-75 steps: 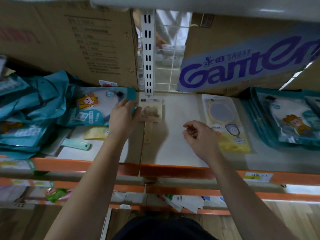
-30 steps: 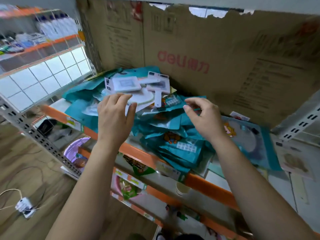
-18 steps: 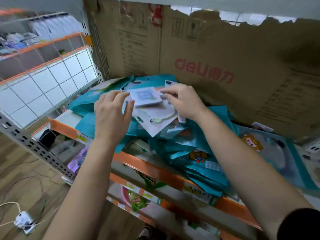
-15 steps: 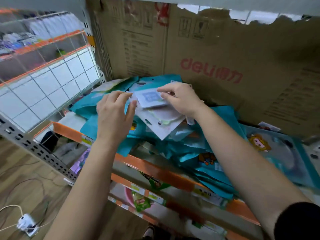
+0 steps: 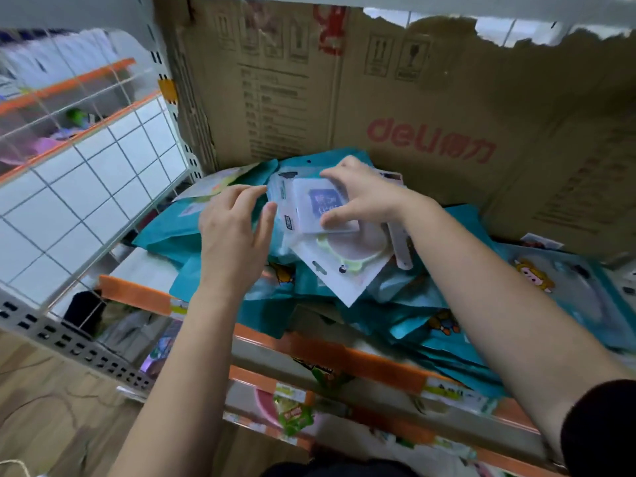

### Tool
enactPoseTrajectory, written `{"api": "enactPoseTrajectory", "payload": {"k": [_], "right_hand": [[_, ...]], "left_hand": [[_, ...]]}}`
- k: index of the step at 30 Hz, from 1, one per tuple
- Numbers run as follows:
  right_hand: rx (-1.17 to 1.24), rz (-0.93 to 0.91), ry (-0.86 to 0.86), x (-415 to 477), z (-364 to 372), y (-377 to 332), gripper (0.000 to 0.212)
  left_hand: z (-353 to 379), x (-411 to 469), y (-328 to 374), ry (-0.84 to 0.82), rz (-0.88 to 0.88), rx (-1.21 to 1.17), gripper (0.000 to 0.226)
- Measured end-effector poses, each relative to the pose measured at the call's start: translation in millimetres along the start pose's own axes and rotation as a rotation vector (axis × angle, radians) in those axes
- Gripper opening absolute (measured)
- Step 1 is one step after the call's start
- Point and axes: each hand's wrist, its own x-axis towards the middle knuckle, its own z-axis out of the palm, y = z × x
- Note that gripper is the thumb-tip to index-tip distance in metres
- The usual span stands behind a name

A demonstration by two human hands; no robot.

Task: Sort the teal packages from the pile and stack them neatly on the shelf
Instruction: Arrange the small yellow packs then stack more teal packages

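Right hand is clamped on a small clear packet with a blue label, fingers over its far edge, thumb on the near one. Left hand is just beside it on the left, fingers loose and spread, holding nothing. Under the packet sits a white card pack with a pale green ring thing, on top of the messy heap of teal packages. The heap fills the left part of the shelf, with a cardboard box behind it and a wire grid panel at far left.
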Motion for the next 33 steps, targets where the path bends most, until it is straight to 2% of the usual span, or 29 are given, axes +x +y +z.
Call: {"api": "enactPoseTrajectory", "payload": {"k": [1, 5, 8, 13, 18, 20, 23, 27, 31, 33], "right_hand": [[0.059, 0.015, 0.063, -1.4, 0.0, -0.3, 0.080], [0.204, 0.028, 0.335, -8.0, -9.0, -0.9, 0.034], [0.292, 0.096, 0.520, -20.7, -20.6, 9.2, 0.015], [0.699, 0.303, 0.725, -66.2, -25.7, 48.9, 0.014], [0.842, 0.492, 0.901, -117.3, -4.1, 87.4, 0.006], [0.904, 0.547, 0.943, -134.9, 7.4, 96.9, 0.010], [0.985, 0.598, 0.983, -158.4, 22.7, 106.7, 0.011], [1.035, 0.648, 0.987, -181.7, 39.3, 114.4, 0.007], [1.055, 0.655, 0.980, -197.0, 50.4, 116.3, 0.006], [1.056, 0.669, 0.975, -202.5, 55.0, 114.7, 0.006]], "left_hand": [[0.6, 0.5, 0.3, 0.003, 0.006, -0.010, 0.032], [1.0, 3.4, 3.6, 0.022, 0.004, -0.057, 0.035], [3.8, 8.3, 12.0, 0.013, 0.001, -0.100, 0.036], [21.9, 27.8, 45.0, -0.166, 0.066, -0.075, 0.037], [48.4, 40.5, 91.3, -0.385, 0.144, -0.042, 0.038], [60.9, 39.8, 108.0, -0.453, 0.146, 0.001, 0.038], [80.9, 34.7, 127.3, -0.493, 0.154, 0.186, 0.038], [105.7, 24.8, 137.8, -0.527, 0.154, 0.392, 0.073], [116.0, 25.3, 138.6, -0.514, 0.104, 0.342, 0.089], [117.1, 29.4, 137.7, -0.530, 0.069, 0.231, 0.085]]}}
